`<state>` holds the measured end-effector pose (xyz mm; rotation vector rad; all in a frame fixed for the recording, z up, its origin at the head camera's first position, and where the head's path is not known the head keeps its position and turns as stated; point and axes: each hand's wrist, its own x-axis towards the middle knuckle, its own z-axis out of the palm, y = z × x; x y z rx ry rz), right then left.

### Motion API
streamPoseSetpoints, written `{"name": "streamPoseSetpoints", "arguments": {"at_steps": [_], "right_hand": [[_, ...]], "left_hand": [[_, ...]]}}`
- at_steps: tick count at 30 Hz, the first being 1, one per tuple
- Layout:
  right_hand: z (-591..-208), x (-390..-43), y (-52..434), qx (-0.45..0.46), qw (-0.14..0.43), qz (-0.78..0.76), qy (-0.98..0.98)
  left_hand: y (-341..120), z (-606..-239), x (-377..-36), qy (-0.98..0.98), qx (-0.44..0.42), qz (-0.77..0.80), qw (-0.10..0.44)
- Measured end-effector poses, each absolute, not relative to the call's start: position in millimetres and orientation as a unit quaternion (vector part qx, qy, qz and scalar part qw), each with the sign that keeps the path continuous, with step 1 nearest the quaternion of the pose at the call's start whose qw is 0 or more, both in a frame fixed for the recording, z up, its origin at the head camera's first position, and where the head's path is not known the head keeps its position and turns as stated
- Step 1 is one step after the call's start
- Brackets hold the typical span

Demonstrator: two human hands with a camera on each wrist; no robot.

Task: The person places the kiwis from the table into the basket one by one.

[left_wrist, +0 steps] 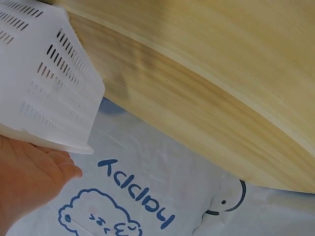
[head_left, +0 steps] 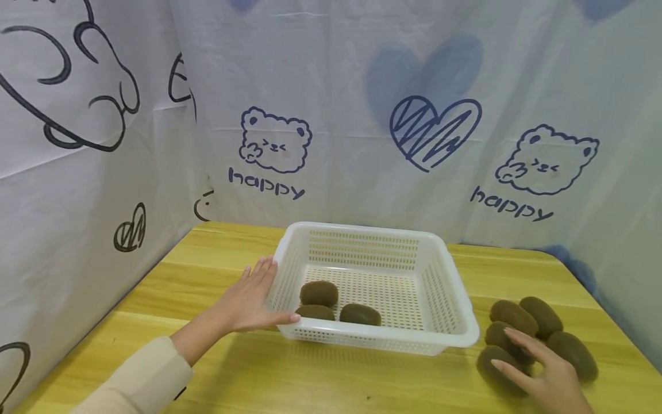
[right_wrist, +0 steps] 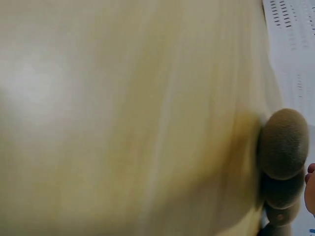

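Right hand (head_left: 548, 376), lower right of frame, lies with fingers extended over the nearest of 5 kiwis (head_left: 538, 333), gripping none. Left hand (head_left: 253, 299), flat and open, braces the white basket (head_left: 460, 322) at centre; it holds 3 kiwis in the basket (head_left: 336, 305). Judgement: curl fully around 1 fruit, lift clear of the rim.

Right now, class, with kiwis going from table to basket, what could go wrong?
1. The kiwis lie loose in a pile near the table edge; the right hand reaching among them might nudge one off.
2. The left hand only presses flat against the basket, so it may slide.
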<state>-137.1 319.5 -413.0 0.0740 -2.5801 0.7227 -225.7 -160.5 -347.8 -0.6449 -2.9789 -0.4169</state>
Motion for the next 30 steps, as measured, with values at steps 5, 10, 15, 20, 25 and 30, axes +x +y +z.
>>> {"name": "streamPoseSetpoints", "arguments": {"at_steps": [5,10,15,20,25,30], "right_hand": [[-421.3,-130.6,315.0,0.013,0.301,0.289,-0.909],[-424.6,-127.3,312.6,-0.005,0.329,0.276,-0.903],[-430.7,-125.7,312.9,0.005,0.358,0.254,-0.899],[-436.7,-124.2,312.6,0.016,0.392,0.258,-0.883],[-440.0,-124.0,314.3,0.019,0.387,0.254,-0.886],[-442.1,-124.2,318.0,0.029,0.366,0.255,-0.894]], "left_hand": [[-160.2,-348.0,-226.5,-0.967,-0.212,-0.138,0.036],[-160.6,-347.5,-226.7,-0.967,-0.213,-0.138,0.036],[-161.0,-347.3,-226.8,-0.967,-0.214,-0.138,0.035],[-161.0,-347.1,-227.4,-0.966,-0.215,-0.136,0.033],[-161.1,-347.1,-228.1,-0.967,-0.214,-0.135,0.031],[-161.4,-346.6,-228.2,-0.967,-0.212,-0.137,0.03]]}}
